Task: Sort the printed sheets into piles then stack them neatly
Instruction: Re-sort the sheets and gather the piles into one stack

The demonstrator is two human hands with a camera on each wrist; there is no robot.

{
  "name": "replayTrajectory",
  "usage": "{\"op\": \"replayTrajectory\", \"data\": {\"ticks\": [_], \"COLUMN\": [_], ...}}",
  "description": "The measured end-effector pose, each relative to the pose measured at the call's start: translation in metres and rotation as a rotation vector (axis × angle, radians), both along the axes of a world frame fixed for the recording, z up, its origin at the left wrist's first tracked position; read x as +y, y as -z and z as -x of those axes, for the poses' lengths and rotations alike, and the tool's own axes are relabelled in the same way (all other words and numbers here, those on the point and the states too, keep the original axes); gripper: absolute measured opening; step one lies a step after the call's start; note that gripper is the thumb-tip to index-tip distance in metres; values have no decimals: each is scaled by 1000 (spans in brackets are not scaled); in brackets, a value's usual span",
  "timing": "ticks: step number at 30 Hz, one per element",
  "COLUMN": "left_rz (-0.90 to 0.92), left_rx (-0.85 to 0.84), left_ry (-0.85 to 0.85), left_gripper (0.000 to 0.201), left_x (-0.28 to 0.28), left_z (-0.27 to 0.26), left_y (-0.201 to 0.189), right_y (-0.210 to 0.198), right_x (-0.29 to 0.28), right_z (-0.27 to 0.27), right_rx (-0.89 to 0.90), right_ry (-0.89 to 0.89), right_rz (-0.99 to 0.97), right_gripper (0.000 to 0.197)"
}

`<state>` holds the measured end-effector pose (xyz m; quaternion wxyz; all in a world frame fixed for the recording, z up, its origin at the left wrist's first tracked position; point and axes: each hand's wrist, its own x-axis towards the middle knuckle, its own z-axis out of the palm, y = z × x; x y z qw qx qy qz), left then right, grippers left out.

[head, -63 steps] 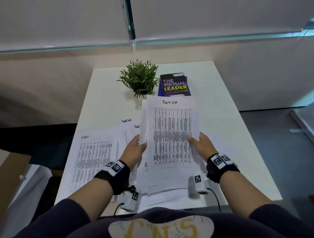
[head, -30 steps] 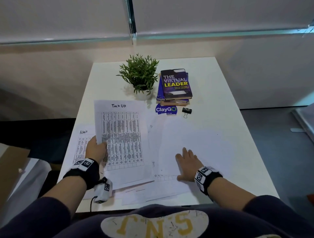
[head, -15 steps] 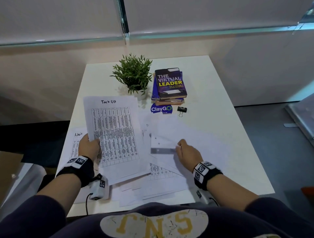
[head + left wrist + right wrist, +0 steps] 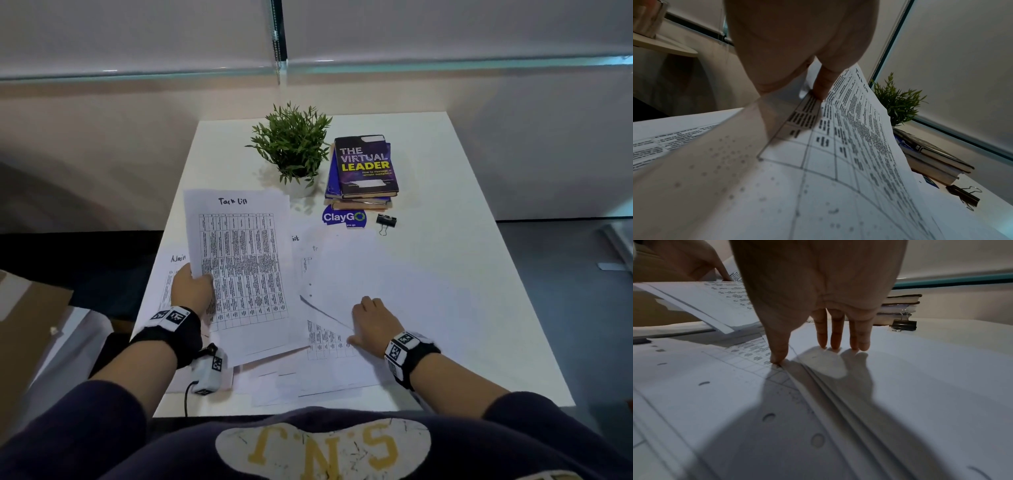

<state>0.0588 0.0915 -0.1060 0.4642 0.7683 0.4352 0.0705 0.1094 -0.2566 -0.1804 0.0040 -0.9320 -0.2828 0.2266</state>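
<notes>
Left hand (image 4: 191, 291) pinches the left edge of a white printed sheet headed "Task list" with a dense table (image 4: 241, 270), thumb on top, fingers under; the sheet is raised off the white rectangular desk (image 4: 445, 192) and tilted. Left wrist view: thumb (image 4: 823, 81) presses on the table print, paper curves up toward the camera. Under that hand lies another white printed sheet with a handwritten heading and table (image 4: 168, 277), flat at the desk's left edge, mostly covered.

Right hand (image 4: 373, 322) rests on a blank-side-up white sheet (image 4: 394, 274) in the middle of the desk, fingers straight and close together, tips pressing down on the paper. Right wrist view: four fingertips (image 4: 835, 344) touch the blank sheet, thumb touches its left edge where it overlaps a printed table sheet (image 4: 748, 353) below. Several paper edges layer beneath. More loose white sheets (image 4: 291, 377) fan out at the near desk edge, overlapping untidily.

Far side of desk: small green potted plant in a white pot (image 4: 291, 144), just right of it a stack of books topped by a dark purple book titled "The Virtual Leader" (image 4: 364, 166). In front of the books, a blue "ClayGo" sticker (image 4: 344, 217) and a black binder clip (image 4: 386, 221), both beside the blank sheet's far edge. Black wrist straps with markers on both wrists.
</notes>
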Motion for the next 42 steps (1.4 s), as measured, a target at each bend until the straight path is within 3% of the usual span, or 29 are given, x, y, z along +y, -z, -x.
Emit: {"op": "replayTrajectory", "data": {"ticks": [2,5,7,9,11,13,18,22,29,33,35,37,39,42], "left_rz": [1,-5,-11,-18,-16,-16,-18,-20,-17,4,7,-2,-11,-7], "left_rx": [-5,-1,-8,-11,-21,-25,-22,-8,-17,-19,-22,-23,-21,-18], "left_ry": [0,-2,-4,-6,-12,-21,-13,-9,8,-11,-11,-8,-10,-15], "left_gripper": [10,9,7,6,6,10,9,6,7,9,13,14,14,15], "left_x": [-1,-3,-1,0,1,-1,2,3,3,5,5,5,5,7], "left_z": [2,3,2,1,0,0,-3,-5,-5,-3,-2,-1,-1,-1], "left_y": [1,0,1,0,0,-3,-1,1,-2,-2,-3,-4,-5,-6], "right_y": [1,2,3,3,-9,-12,-13,0,5,35,29,-1,-11,-15], "right_x": [1,3,3,2,3,0,1,8,23,29,32,37,34,26], "right_z": [0,1,2,3,4,0,6,14,13,9,12,18,19,20], "right_rx": [45,-1,34,-5,-4,-25,14,32,10,29,100,147,101,98], "right_ry": [45,13,7,-12,-13,8,-2,-31,1,-15,11,-33,-150,-213], "right_rz": [-17,23,77,60,1,-14,-26,61,110,92,76,187,153,126], "right_gripper": [56,27,19,26,22,38,37,67,58,67,74,67,46,35]}}
